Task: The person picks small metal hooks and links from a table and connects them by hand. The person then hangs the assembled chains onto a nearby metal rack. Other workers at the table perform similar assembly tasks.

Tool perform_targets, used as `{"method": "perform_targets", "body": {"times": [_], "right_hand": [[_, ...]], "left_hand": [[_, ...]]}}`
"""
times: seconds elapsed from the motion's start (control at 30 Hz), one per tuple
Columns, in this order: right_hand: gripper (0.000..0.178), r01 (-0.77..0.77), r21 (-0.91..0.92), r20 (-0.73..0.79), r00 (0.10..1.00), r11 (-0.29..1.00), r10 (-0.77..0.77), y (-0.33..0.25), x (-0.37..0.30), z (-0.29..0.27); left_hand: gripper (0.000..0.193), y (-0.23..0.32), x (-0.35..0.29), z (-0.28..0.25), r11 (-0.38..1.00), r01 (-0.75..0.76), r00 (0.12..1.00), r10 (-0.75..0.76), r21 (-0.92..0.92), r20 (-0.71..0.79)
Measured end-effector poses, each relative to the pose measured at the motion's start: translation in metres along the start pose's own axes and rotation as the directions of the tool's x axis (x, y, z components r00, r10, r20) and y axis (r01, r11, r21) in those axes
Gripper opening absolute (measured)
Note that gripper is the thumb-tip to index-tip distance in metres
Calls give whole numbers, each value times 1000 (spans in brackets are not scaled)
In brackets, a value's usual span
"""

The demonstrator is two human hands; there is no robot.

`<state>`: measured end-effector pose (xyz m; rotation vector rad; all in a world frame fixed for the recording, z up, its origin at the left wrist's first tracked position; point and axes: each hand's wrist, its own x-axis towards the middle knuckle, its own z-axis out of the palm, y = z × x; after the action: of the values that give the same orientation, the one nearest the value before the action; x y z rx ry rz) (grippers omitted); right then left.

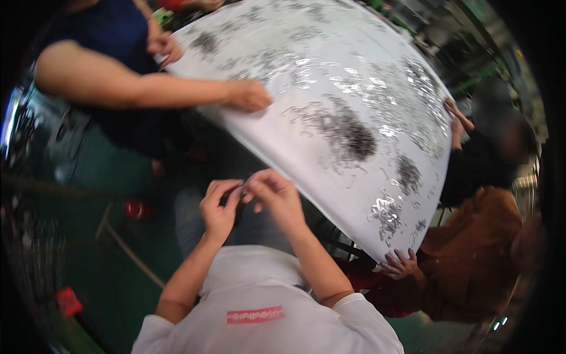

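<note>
My left hand (219,210) and my right hand (275,197) meet in front of my body, just off the near edge of the white-covered table (315,180). Fingers of both are pinched around a small dark piece (243,189), too small and blurred to name. Part of it is hidden by the fingertips. Across the table lie many small metal pieces, some shiny and some dark, with a dense dark pile (355,140) nearest to my right hand.
At the left, a co-worker's hand (250,95) reaches onto the table. Two people sit or stand along the right side, one with a hand (401,264) on the table's corner. A red object (137,208) and a red box (69,301) are on the green floor (118,265).
</note>
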<state>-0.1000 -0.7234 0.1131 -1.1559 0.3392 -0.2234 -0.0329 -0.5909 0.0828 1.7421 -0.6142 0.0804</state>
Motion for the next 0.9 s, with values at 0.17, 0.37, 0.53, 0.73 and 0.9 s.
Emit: {"method": "perform_targets", "body": {"times": [0.17, 0.37, 0.53, 0.73, 0.9], "right_hand": [[6, 62, -94, -89, 993, 994, -71, 3, 0, 6], [7, 94, -150, -124, 986, 984, -113, 12, 8, 11], [8, 174, -173, -142, 970, 969, -199, 16, 11, 11], [7, 275, -316, -112, 940, 908, -324, 17, 10, 4], [7, 295, -416, -91, 928, 860, -362, 18, 6, 2]], "left_hand": [[18, 7, 0, -1, 991, 81, 996, -84, -110, -27], [20, -2, 4, -5, 997, -66, 997, 65, -33, -40], [20, -7, 10, -3, 991, -122, 993, 121, -48, -13], [14, -47, 95, 30, 982, -183, 983, 182, 39, 28], [24, -85, 206, 120, 866, -485, 843, 425, 124, 328]]}}
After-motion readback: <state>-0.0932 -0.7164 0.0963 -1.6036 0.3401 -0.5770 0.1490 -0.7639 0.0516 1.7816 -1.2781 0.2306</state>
